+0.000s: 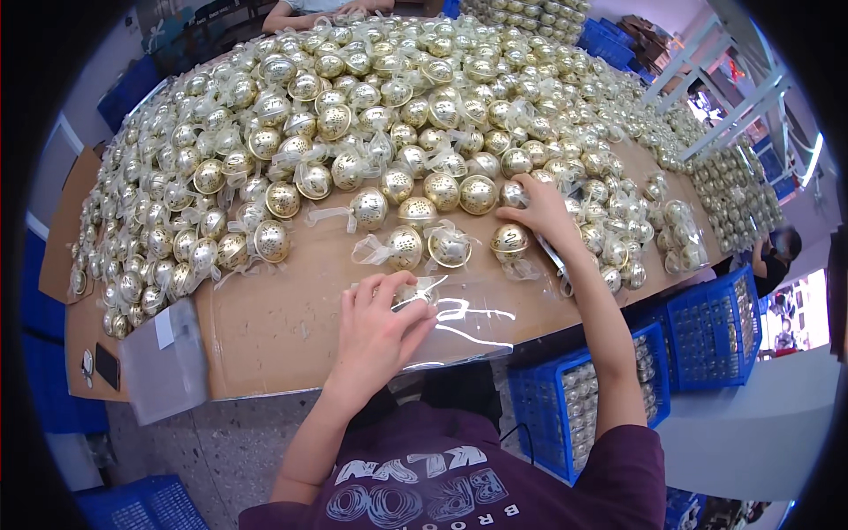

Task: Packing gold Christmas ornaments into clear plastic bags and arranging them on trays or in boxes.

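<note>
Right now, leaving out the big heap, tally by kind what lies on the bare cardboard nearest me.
Gold balls loose before the heap: 3
Clear bag: 1
Gold ball inside it: 1
Grey pouch: 1
Dark phone: 1
Total: 7

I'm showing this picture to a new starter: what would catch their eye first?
The mass of gold balls with white ribbons covering the cardboard-topped table. Next, the right hand reaching among them, the left hand on clear film. Blue crates stand at right.
</note>
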A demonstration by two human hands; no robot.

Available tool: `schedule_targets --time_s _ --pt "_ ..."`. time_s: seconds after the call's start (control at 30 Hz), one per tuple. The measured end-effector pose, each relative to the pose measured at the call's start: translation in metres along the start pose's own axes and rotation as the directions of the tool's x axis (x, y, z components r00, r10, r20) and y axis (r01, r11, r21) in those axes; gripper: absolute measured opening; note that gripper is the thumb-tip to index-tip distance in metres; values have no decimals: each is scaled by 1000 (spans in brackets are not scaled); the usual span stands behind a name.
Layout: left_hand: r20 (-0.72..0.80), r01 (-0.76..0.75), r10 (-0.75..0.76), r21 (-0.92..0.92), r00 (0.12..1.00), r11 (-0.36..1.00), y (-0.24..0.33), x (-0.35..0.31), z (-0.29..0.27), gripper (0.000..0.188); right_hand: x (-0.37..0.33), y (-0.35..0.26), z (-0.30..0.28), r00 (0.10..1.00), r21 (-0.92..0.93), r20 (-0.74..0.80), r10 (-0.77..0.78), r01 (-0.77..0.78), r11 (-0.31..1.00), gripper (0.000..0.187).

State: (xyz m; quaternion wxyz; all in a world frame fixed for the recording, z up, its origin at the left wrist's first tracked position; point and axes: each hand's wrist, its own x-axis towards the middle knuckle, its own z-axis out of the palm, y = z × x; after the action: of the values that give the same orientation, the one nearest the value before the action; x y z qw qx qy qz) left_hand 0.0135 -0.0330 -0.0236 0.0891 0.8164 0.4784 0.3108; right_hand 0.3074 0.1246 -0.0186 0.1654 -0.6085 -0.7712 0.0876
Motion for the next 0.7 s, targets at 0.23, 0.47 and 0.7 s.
schedule_targets --time_s 0.23,0.47,0.7 --pt "1 14 -14 -14 1000 1000 0 -2 3 10 -59 -32 -21 997 596 -74 37 14 803 69" --pt "40 41 -40 -3 998 999 5 3 -3 10 -161 -13 3 992 476 -17 128 -105 873 66" --pt "45 51 -50 -19 998 999 5 3 0 11 -173 -16 15 967 342 -157 202 -138 929 71"
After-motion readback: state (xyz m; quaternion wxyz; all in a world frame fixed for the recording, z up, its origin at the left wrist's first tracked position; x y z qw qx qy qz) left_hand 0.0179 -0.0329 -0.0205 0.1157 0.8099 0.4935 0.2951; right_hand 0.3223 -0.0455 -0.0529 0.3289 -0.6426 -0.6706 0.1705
